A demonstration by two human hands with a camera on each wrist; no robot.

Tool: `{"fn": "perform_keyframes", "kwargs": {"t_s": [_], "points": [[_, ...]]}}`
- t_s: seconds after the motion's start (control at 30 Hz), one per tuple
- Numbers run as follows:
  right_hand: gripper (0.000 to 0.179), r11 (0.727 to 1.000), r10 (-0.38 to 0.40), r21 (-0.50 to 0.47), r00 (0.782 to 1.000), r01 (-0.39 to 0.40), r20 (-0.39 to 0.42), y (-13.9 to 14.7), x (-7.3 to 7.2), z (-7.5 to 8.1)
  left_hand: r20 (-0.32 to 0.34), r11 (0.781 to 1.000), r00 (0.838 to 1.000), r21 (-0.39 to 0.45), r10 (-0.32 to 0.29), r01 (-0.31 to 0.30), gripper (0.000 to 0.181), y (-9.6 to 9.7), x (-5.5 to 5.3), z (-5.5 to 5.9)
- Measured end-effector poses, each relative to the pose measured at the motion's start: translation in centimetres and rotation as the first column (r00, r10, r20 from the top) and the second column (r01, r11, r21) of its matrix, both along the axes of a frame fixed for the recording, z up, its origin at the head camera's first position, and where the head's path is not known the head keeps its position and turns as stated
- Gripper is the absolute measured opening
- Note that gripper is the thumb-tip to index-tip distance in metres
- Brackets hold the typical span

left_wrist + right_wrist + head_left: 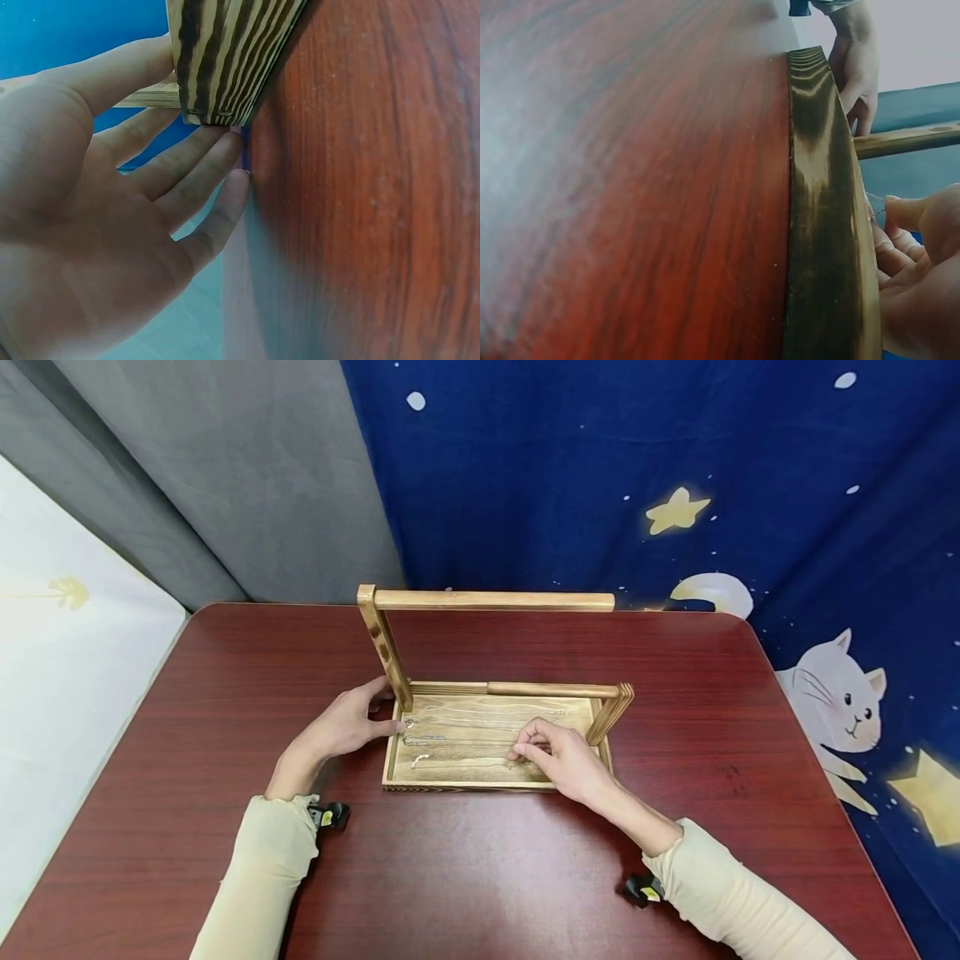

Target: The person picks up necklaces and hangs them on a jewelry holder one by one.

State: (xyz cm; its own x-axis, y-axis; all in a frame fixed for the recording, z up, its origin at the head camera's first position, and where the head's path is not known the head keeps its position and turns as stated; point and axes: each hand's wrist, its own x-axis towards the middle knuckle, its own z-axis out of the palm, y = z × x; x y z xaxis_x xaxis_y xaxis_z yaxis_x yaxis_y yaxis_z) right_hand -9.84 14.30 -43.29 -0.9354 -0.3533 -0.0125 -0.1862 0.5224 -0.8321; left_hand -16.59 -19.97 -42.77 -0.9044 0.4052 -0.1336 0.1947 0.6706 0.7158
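A wooden jewelry stand with a shallow tray (pixel 465 786) sits on the table, several fine necklaces lying lengthwise in it. One necklace (pixel 426 741) has a bluish-grey section at its left end. My left hand (pixel 345 722) holds the tray's left side, thumb at the rim; in the left wrist view the other fingers reach along its outer wall (pixel 217 64). Over the tray's right half, my right hand (pixel 562 758) pinches a thin necklace chain (pixel 876 213) between thumb and fingertips. How much of that chain is lifted cannot be seen.
The stand's tall upper bar (pixel 495 601) rises at the back on a left post (pixel 386 643). A lower bar (pixel 547 690) runs along the tray's rear to a short right post (pixel 611 714). The reddish-brown table (pixel 480 877) surrounds it; curtains (pixel 525 468) hang behind.
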Motion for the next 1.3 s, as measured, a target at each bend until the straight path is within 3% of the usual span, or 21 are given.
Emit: {"fn": "perform_keyframes", "kwargs": {"t_s": [0.17,0.5,0.67,0.83,1.3], "points": [[0.005,0.996,-0.009,-0.092,0.998,0.015,0.061,0.1,-0.1,0.5,-0.004,1.000,1.000,0.010,-0.001,0.001,0.060,0.1,-0.1,0.0],[0.005,0.966,-0.024,-0.255,0.995,0.049,0.102,0.2,-0.1,1.0,-0.004,1.000,1.000,0.002,0.005,-0.005,0.060,0.0,-0.1,-0.1],[0.009,0.958,-0.031,-0.281,0.996,0.055,0.088,0.3,0.0,1.3,0.009,1.000,1.000,0.007,-0.004,0.004,0.062,0.0,-0.1,-0.1],[0.007,0.953,-0.003,-0.301,0.997,0.027,0.081,0.5,0.1,1.8,0.011,1.000,1.000,0.009,-0.013,0.013,0.062,0.0,-0.1,-0.1],[0.014,0.904,0.113,-0.425,0.983,-0.042,0.143,1.0,0.6,3.6,0.005,1.000,1.000,0.019,-0.012,0.012,0.063,-0.2,-0.1,-0.4]]}}
